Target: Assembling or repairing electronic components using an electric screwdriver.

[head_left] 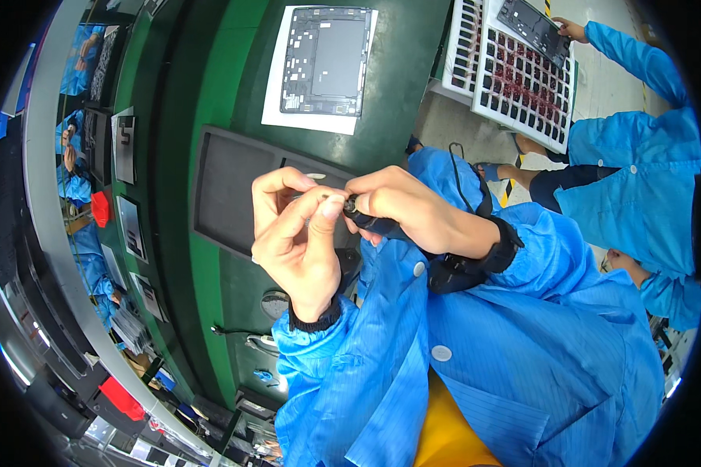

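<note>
Above the dark rectangular foam tray [234, 187] on the green bench [397, 86], the right hand [409, 208] clenches a slim black pen-shaped tool [374, 224], tip at 9 o'clock toward the left hand [297, 233], whose fingertips [327, 208] pinch it, apparently steadying it; any small part there cannot be made out.

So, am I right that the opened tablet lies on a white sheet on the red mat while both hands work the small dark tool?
Not quite: the mat is green, not red, as the head view shows. The opened tablet does lie on the white sheet, and the left hand and right hand work the small dark tool.
</note>
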`<state>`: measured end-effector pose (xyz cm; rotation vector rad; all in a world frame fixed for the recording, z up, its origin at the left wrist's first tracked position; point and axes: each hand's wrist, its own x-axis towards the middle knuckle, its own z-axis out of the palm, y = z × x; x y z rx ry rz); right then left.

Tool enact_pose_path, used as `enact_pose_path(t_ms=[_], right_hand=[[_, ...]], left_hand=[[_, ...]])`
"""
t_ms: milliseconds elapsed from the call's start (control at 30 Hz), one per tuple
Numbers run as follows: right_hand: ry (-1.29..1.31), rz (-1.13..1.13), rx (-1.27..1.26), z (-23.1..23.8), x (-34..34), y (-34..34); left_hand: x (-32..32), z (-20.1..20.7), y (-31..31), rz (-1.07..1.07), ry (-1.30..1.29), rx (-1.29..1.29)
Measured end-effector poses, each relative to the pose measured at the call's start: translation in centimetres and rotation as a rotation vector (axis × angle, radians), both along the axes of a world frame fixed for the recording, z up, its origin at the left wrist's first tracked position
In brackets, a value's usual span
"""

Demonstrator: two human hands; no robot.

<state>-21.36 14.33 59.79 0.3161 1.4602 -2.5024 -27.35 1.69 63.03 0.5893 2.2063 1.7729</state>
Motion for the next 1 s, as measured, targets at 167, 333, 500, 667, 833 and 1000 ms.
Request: enact_pose_path(t_ms=[167, 333, 500, 667, 833, 1000], right_hand=[[0.043, 0.001, -0.075, -1.4, -0.4, -0.1], [-0.036, 0.026, -0.081, -2.3, 0.2, -0.6], [-0.088, 0.034, -0.064, -2.3, 0.0, -0.6], [-0.043, 0.010, 0.014, -2.3, -0.4, -0.2], [0.002, -0.002, 0.045, -2.5, -0.2, -0.4], [-0.070, 0.029, -0.019, -1.9, -0.1, -0.3]], left_hand=[[-0.2, -1.2, 0.0, 0.044, -0.032, 0.064], [-0.5, -1.9, -1.0, -0.030, 0.012, -0.094], [-0.4, -2.0, -1.1, -0.004, -0.057, -0.101], [-0.3, -1.7, 0.2, 0.116, -0.007, -0.013], [0.0, -1.3, 0.2, 0.151, -0.050, -0.061], [-0.2, -1.3, -0.8, 0.045, 0.028, -0.208]])
